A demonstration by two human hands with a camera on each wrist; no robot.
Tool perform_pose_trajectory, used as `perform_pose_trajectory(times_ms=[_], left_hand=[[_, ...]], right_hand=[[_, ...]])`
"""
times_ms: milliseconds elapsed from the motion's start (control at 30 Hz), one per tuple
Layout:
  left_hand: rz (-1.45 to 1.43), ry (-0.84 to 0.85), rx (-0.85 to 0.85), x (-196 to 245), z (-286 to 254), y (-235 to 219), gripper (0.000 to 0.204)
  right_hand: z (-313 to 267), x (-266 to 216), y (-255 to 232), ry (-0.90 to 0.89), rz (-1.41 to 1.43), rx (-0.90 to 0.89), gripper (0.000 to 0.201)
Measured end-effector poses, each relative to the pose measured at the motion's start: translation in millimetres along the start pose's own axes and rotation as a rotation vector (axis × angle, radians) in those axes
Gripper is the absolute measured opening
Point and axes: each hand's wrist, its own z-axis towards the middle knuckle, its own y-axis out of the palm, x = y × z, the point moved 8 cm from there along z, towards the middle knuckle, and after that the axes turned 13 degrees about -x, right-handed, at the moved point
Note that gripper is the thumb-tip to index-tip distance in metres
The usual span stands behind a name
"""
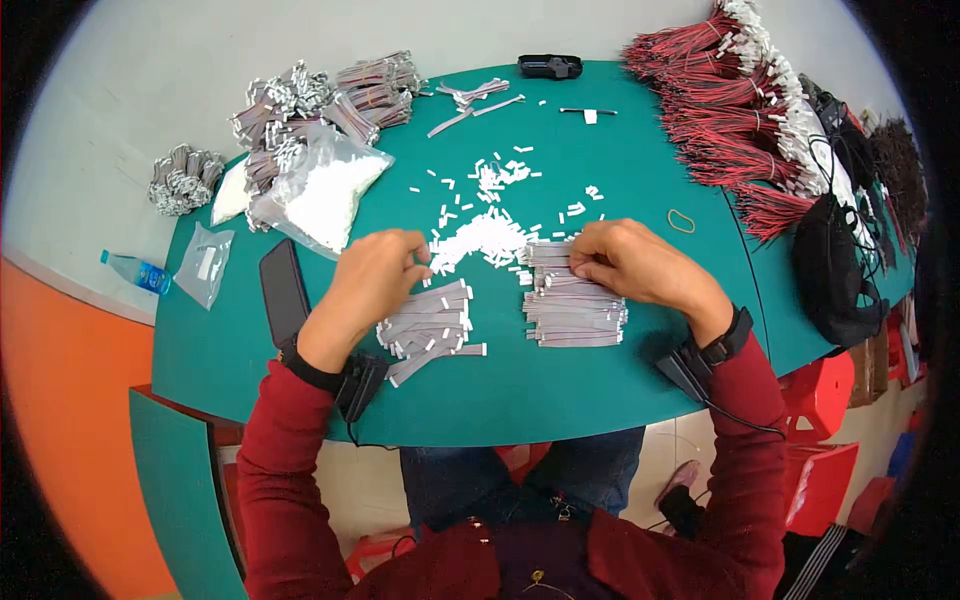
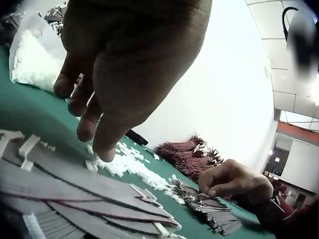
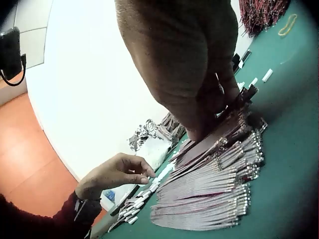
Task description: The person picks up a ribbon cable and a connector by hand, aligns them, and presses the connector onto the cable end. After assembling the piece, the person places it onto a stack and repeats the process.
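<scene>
Seated at a green table (image 1: 600, 400), a person's left hand (image 1: 375, 275) pinches something tiny by a heap of white connectors (image 1: 480, 238), while the right hand (image 1: 630, 262) grips the top end of a grey ribbon cable stack (image 1: 572, 310) lying mid-table.

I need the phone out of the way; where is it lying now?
In the head view the black phone lies on the green table, just left of the left hand, below the plastic bags.
</scene>
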Motion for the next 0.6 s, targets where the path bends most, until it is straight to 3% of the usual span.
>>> perform_pose_trajectory(times_ms=[200,400,600], left_hand=[[-0.083,-0.036,-0.020,-10.4,6.1,13.2,0.010],[-0.175,-0.017,0.034,9.1,5.9,-2.4,0.008],[-0.835,0.221,-0.111,31.4,22.7,8.0,0.011]], right_hand=[[0.7,-2.0,1.2,-0.022,-0.018,0.004,0.009],[0.9,0.4,3.1,-0.010,-0.074,-0.004,0.010],[2.1,-1.1,0.2,0.019,-0.144,0.012,0.011]])
